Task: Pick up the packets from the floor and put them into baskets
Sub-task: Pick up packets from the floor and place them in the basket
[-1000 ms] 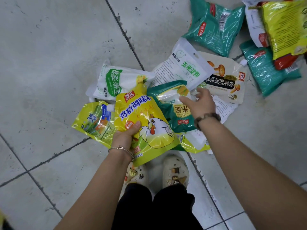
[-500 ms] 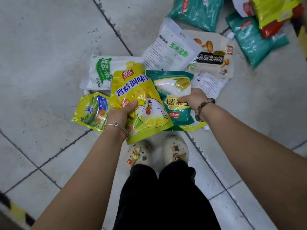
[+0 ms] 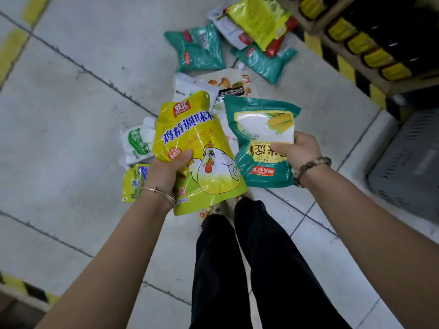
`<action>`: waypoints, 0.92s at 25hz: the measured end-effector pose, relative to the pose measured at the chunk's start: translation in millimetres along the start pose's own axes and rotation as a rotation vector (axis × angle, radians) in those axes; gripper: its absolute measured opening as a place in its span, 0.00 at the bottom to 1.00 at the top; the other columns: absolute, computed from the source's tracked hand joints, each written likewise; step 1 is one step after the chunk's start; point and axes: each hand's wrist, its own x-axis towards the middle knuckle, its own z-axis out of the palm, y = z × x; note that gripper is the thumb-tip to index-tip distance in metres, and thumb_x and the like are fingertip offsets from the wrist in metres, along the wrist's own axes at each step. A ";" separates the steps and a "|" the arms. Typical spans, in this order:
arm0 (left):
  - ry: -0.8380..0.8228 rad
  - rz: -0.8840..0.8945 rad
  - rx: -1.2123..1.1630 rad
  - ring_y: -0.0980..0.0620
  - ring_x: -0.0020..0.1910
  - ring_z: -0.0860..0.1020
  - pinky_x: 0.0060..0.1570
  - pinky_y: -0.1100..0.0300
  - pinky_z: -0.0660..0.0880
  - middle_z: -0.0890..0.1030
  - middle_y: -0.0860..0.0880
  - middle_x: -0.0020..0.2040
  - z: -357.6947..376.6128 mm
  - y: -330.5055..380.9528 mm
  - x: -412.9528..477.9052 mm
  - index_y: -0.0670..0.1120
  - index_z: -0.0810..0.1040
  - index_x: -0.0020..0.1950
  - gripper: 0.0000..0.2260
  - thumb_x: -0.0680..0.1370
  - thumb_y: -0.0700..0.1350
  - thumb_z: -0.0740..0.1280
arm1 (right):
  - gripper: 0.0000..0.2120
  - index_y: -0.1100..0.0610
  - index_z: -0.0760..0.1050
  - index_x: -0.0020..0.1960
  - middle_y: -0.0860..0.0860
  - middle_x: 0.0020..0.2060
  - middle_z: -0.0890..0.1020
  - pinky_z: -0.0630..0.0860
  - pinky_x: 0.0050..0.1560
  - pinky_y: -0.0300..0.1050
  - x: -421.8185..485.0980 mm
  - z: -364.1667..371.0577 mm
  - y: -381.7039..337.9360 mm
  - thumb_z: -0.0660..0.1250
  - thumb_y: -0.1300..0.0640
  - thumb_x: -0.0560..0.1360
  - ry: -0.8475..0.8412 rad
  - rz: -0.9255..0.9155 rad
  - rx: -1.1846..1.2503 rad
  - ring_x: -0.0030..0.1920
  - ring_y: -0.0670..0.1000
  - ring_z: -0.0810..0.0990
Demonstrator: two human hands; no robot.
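My left hand [image 3: 166, 173] grips a yellow packet with a chicken picture [image 3: 199, 148], held up off the floor. My right hand [image 3: 299, 148] grips a teal packet with a corn picture [image 3: 259, 129] by its right edge, also lifted. Below them on the tiled floor lie a white and green packet [image 3: 136, 143], a small yellow packet [image 3: 133, 184], a white packet [image 3: 190, 87] and a mushroom packet [image 3: 228, 85]. Further off lie two teal packets [image 3: 199, 47] [image 3: 263, 61] and a yellow-green packet [image 3: 259, 20]. A grey basket [image 3: 408, 162] stands at the right.
Shelving with dark, yellow-labelled bottles [image 3: 370, 41] runs along the upper right, above a yellow and black striped kerb [image 3: 346, 67]. My legs in black trousers [image 3: 237, 269] stand at the bottom centre. More striped edging [image 3: 26, 288] lies at the lower left.
Both hands have risen from the floor, each lifting its packet. The teal corn packet, just gripped on the pile before, now hangs in the air. The view has swung toward the shelving and basket.
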 end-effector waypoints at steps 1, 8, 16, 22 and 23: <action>-0.033 0.019 0.013 0.45 0.44 0.83 0.48 0.47 0.78 0.85 0.48 0.46 8.2 9.9 -15.9 0.48 0.81 0.47 0.14 0.63 0.44 0.75 | 0.09 0.54 0.78 0.44 0.48 0.37 0.82 0.76 0.29 0.35 -14.1 -14.0 -5.4 0.71 0.66 0.70 0.021 -0.011 0.025 0.33 0.42 0.80; -0.164 0.103 0.217 0.40 0.50 0.81 0.54 0.41 0.76 0.83 0.42 0.51 103.5 43.3 -108.2 0.46 0.81 0.51 0.23 0.58 0.44 0.79 | 0.05 0.57 0.77 0.48 0.54 0.44 0.82 0.78 0.42 0.42 -78.2 -122.1 -12.2 0.68 0.62 0.73 0.125 -0.093 0.141 0.40 0.51 0.80; -0.324 0.147 0.438 0.49 0.37 0.84 0.38 0.55 0.79 0.85 0.50 0.38 284.5 -29.4 -175.2 0.51 0.85 0.38 0.08 0.61 0.45 0.76 | 0.14 0.54 0.72 0.33 0.46 0.27 0.78 0.68 0.25 0.30 -79.9 -306.7 52.0 0.64 0.54 0.77 0.385 -0.127 0.357 0.23 0.37 0.72; -0.414 0.154 0.579 0.51 0.36 0.83 0.39 0.57 0.78 0.85 0.52 0.36 454.3 -111.6 -210.8 0.49 0.83 0.38 0.05 0.67 0.39 0.75 | 0.19 0.76 0.72 0.46 0.68 0.36 0.77 0.68 0.38 0.39 -60.0 -473.8 124.2 0.66 0.57 0.76 0.551 -0.125 0.428 0.35 0.45 0.72; -0.423 0.152 0.604 0.51 0.36 0.83 0.41 0.56 0.78 0.85 0.52 0.37 478.9 -122.8 -215.0 0.49 0.82 0.39 0.05 0.67 0.40 0.75 | 0.18 0.74 0.72 0.43 0.67 0.33 0.75 0.67 0.36 0.38 -57.0 -498.6 134.4 0.66 0.57 0.76 0.576 -0.115 0.431 0.33 0.44 0.71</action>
